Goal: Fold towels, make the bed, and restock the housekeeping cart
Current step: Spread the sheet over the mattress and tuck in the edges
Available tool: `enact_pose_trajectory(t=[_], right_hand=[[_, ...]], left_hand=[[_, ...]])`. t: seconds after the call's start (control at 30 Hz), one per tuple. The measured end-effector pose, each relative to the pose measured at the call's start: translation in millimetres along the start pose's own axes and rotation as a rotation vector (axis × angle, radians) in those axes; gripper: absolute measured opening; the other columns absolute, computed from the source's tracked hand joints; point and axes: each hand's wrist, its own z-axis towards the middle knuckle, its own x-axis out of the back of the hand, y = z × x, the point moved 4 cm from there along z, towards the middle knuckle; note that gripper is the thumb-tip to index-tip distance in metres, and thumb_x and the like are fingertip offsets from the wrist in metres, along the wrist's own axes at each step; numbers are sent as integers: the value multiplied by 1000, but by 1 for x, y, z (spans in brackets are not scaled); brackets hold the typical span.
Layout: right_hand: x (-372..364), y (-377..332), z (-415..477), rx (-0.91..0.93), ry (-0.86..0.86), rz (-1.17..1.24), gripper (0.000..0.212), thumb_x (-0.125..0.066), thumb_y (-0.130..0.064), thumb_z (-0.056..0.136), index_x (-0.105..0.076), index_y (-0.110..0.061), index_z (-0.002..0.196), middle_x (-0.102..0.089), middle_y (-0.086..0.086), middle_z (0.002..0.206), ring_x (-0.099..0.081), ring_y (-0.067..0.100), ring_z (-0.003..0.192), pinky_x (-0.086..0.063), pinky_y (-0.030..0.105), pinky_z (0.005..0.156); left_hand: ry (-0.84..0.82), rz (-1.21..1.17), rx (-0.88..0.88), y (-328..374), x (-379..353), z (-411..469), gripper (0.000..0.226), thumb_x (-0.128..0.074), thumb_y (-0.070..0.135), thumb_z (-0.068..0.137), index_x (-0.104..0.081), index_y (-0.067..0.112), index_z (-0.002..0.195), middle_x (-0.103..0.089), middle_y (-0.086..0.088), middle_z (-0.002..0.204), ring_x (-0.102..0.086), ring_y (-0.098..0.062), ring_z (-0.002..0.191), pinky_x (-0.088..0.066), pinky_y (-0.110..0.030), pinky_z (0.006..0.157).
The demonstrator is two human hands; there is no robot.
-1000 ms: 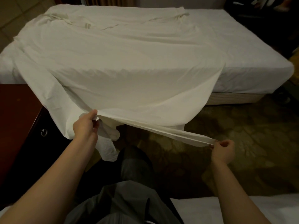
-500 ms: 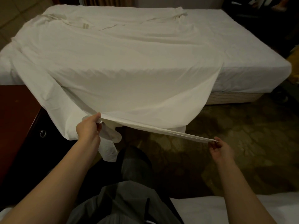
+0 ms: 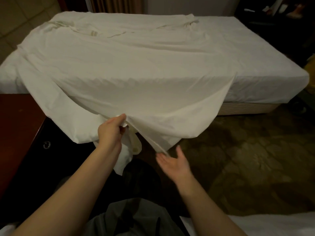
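Note:
A loose white sheet [image 3: 129, 74] lies spread over the bed [image 3: 265, 79] and hangs off its near side toward me. My left hand [image 3: 110, 132] grips a bunched fold of the sheet's near edge, lifted off the mattress side. My right hand [image 3: 173, 163] is below and right of it, palm up with fingers spread. Its fingertips are at the hanging hem, and it holds nothing.
A dark red wooden nightstand [image 3: 18, 126] with a ring-pull drawer [image 3: 46, 144] stands at my left, against the bed. Patterned carpet [image 3: 247, 159] covers the floor on the right. Another white bed surface [image 3: 272, 223] shows at the bottom right. Dark clutter [image 3: 281, 12] sits far right.
My right hand has let go of the stretched hem and moved left toward my left hand, now spread. The hem has gone slack and hangs down. My left hand keeps its grip.

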Motion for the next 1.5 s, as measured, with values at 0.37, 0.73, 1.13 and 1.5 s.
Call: enact_pose_trajectory(t=[0.37, 0.73, 1.13, 1.5], right_hand=[[-109, 79, 51, -216, 8, -94, 46, -53, -48, 91, -63, -4, 83, -54, 4, 62, -50, 10, 41, -43, 16, 36], [-218, 14, 27, 11, 85, -69, 25, -45, -20, 97, -62, -4, 104, -67, 14, 96, -62, 25, 89, -49, 30, 76], [-466, -219, -15, 1092, 383, -903, 40, -59, -52, 83, -63, -22, 109, -63, -3, 113, -58, 18, 105, -45, 37, 98], [-681, -382, 121, 1311, 332, -877, 11, -56, -20, 94, -53, -18, 83, -54, -8, 84, -54, 19, 93, -37, 21, 77]], left_hand=[[-104, -30, 80, 7, -13, 47, 23, -64, 4, 86, -57, 7, 64, -48, 4, 46, -45, -3, 39, -40, -14, 42], [8, 97, 292, 86, -66, 103, 18, -67, 9, 84, -64, 9, 66, -60, 3, 50, -56, -14, 58, -48, -26, 62], [-97, 343, -180, 290, -236, 208, 21, -52, 20, 93, -72, 20, 84, -65, 0, 86, -59, -16, 84, -48, -32, 84], [-142, 1070, -790, 432, -404, 465, 41, -49, 21, 96, -49, 5, 134, -43, -20, 133, -37, -32, 124, -29, -35, 102]])
